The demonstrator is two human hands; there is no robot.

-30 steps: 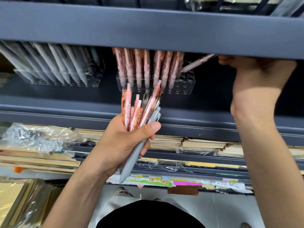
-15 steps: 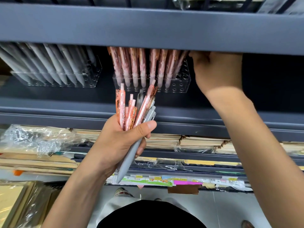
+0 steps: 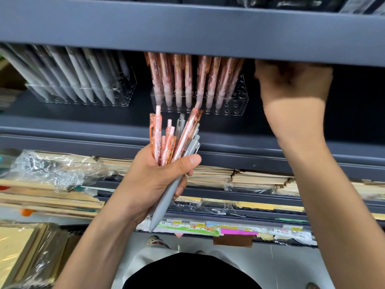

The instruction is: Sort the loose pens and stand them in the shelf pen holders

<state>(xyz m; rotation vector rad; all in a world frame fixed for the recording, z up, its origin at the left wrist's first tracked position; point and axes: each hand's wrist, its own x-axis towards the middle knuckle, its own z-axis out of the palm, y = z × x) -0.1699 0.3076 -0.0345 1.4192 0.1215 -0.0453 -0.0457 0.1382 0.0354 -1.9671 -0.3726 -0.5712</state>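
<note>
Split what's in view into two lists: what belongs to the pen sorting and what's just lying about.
Job: loose pens gripped in the left hand; right hand up by the pink pen holder; grey pen holder.
Lying about: paper stacks; crumpled plastic wrap; price labels.

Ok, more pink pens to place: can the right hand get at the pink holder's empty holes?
Probably yes. The right hand is under the shelf lip, just right of the pink holder, whose right-end holes look empty, with nothing between them. Its fingertips are hidden, though.
</note>
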